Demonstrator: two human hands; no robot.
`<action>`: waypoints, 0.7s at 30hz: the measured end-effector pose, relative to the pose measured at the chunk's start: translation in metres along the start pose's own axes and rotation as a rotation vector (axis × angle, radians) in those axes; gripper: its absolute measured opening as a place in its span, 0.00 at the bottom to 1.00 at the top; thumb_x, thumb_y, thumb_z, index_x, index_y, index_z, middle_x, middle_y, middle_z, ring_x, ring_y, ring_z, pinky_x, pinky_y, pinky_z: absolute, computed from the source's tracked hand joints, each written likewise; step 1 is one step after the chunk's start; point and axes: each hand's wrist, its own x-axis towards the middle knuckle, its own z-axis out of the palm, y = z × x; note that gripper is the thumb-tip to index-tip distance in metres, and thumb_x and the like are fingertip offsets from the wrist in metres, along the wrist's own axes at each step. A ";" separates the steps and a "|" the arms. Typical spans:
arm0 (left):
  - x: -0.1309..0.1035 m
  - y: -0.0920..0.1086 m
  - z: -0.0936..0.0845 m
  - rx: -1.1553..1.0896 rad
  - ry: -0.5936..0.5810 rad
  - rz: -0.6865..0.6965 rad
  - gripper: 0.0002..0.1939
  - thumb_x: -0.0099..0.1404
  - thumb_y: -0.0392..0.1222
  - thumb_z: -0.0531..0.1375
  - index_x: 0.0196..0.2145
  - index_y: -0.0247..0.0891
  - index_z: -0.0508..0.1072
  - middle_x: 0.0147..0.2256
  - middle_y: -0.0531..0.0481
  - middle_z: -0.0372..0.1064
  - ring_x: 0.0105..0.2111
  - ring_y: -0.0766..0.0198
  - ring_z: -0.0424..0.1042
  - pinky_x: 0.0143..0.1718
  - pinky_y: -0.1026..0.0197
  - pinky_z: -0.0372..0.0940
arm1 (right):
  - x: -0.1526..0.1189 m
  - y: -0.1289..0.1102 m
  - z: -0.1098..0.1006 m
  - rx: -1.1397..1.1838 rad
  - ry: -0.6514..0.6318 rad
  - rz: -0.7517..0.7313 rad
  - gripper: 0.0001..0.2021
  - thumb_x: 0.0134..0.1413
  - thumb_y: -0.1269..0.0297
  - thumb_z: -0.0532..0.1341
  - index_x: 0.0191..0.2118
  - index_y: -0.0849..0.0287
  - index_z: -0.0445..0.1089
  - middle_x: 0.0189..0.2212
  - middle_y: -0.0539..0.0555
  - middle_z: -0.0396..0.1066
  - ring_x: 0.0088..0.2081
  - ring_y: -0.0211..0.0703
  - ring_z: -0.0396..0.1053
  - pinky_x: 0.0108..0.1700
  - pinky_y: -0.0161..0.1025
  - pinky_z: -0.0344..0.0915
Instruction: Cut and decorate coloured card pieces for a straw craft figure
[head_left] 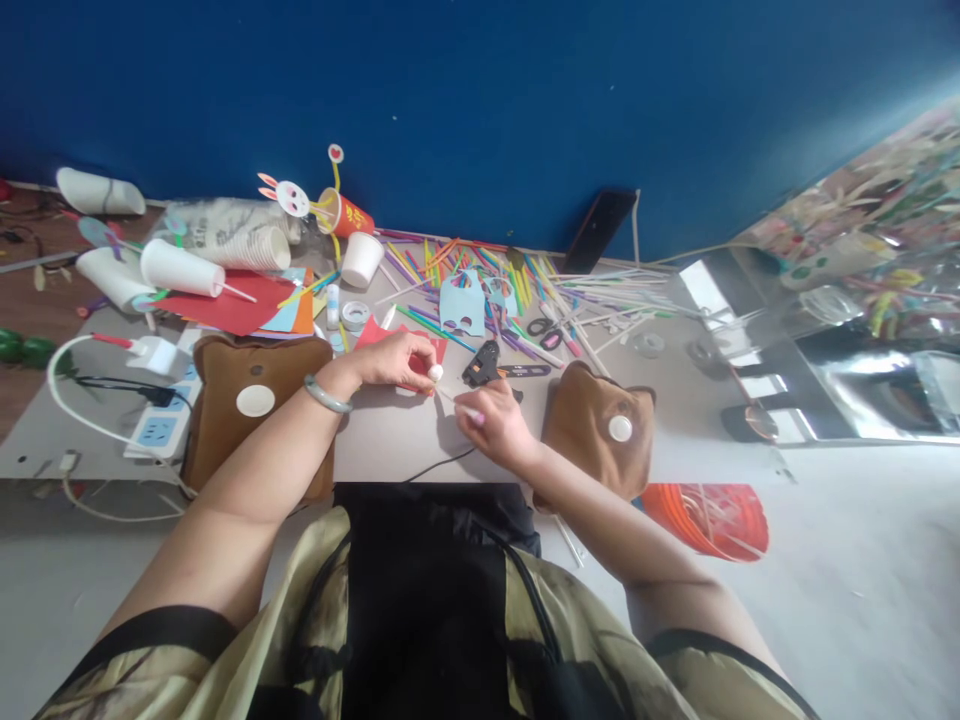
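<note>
My left hand (399,360), a bracelet on its wrist, is closed in a pinch near the table's middle. At its fingertips is a small white round piece (435,372). Closed around a thin white stick (447,397) is my right hand (496,425); the stick points toward the white piece, and I cannot tell whether the two touch. Red paper (370,335) lies under and behind my left hand. Just beyond my right hand rests a black glue gun (482,364). Scissors (544,330) and light blue cut paper (462,304) lie farther back.
Colored pipe cleaners (420,262) spread along the blue wall. Paper cups (362,260), tape (355,316) and a power strip (161,425) are to the left. Brown cushions (217,430) flank my arms. An orange bucket (705,515) stands below the table's right edge.
</note>
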 end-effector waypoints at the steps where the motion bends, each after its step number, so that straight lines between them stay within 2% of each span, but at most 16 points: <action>1: 0.000 0.000 0.000 0.001 0.000 0.009 0.11 0.51 0.45 0.70 0.29 0.36 0.76 0.33 0.49 0.73 0.35 0.63 0.72 0.37 0.62 0.64 | 0.003 0.004 -0.002 0.057 0.035 0.113 0.03 0.62 0.68 0.56 0.38 0.58 0.67 0.29 0.53 0.74 0.30 0.41 0.68 0.42 0.42 0.61; 3: 0.000 0.001 0.000 0.005 -0.004 0.026 0.09 0.52 0.43 0.68 0.28 0.36 0.75 0.33 0.49 0.71 0.35 0.63 0.71 0.36 0.63 0.64 | 0.012 0.012 -0.006 0.197 0.089 0.359 0.04 0.61 0.65 0.57 0.36 0.57 0.67 0.29 0.53 0.75 0.29 0.41 0.68 0.38 0.40 0.62; 5: 0.000 0.001 0.000 0.009 -0.005 0.042 0.07 0.53 0.41 0.67 0.28 0.36 0.75 0.34 0.49 0.71 0.35 0.64 0.71 0.36 0.63 0.65 | 0.024 0.020 -0.008 0.390 0.095 0.587 0.06 0.61 0.62 0.57 0.34 0.57 0.66 0.24 0.50 0.73 0.23 0.38 0.65 0.29 0.37 0.61; 8: 0.001 0.000 0.000 0.017 -0.003 0.065 0.08 0.53 0.41 0.67 0.29 0.36 0.75 0.36 0.48 0.70 0.37 0.62 0.71 0.40 0.61 0.66 | 0.044 0.028 -0.008 0.652 0.060 0.793 0.08 0.59 0.58 0.58 0.33 0.57 0.63 0.20 0.46 0.70 0.15 0.32 0.56 0.19 0.32 0.53; 11: 0.003 -0.003 0.000 0.052 0.000 0.087 0.09 0.52 0.44 0.68 0.28 0.36 0.75 0.39 0.47 0.68 0.43 0.59 0.70 0.47 0.59 0.65 | 0.060 0.034 -0.004 0.741 -0.030 0.828 0.10 0.57 0.58 0.59 0.30 0.58 0.62 0.20 0.47 0.70 0.13 0.29 0.55 0.15 0.31 0.49; 16: 0.004 -0.008 0.000 0.044 0.006 0.088 0.12 0.52 0.46 0.68 0.28 0.36 0.75 0.48 0.44 0.64 0.48 0.57 0.69 0.53 0.55 0.64 | 0.075 0.048 0.006 0.773 -0.203 0.796 0.10 0.56 0.59 0.61 0.29 0.59 0.64 0.18 0.47 0.70 0.13 0.29 0.55 0.15 0.30 0.50; 21: 0.004 -0.010 0.000 0.072 0.019 0.086 0.11 0.50 0.44 0.69 0.29 0.36 0.75 0.49 0.45 0.64 0.51 0.55 0.67 0.55 0.55 0.63 | 0.087 0.062 0.014 0.767 -0.389 0.680 0.18 0.57 0.51 0.62 0.25 0.61 0.66 0.16 0.48 0.68 0.13 0.29 0.56 0.16 0.30 0.49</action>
